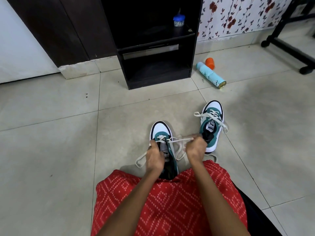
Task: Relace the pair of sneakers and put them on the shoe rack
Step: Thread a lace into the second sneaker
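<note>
Teal-and-white sneaker (161,132) on the floor, laced only near the toe: left hand (154,158) grips its collar, right hand (196,147) pinches its lace (180,139) taut. Its mate (213,120) stands beside. The rack (158,82) holds a blue-lidded jar (179,20).

Glossy floor tiles (59,125), matt cloth laces (179,139)

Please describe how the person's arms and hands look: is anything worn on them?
The left arm and right arm are bare, no sleeves in view. The left hand and right hand show no gloves, rings, watch or bracelet. The garment over the lap is red with white dotted diamonds.
</note>
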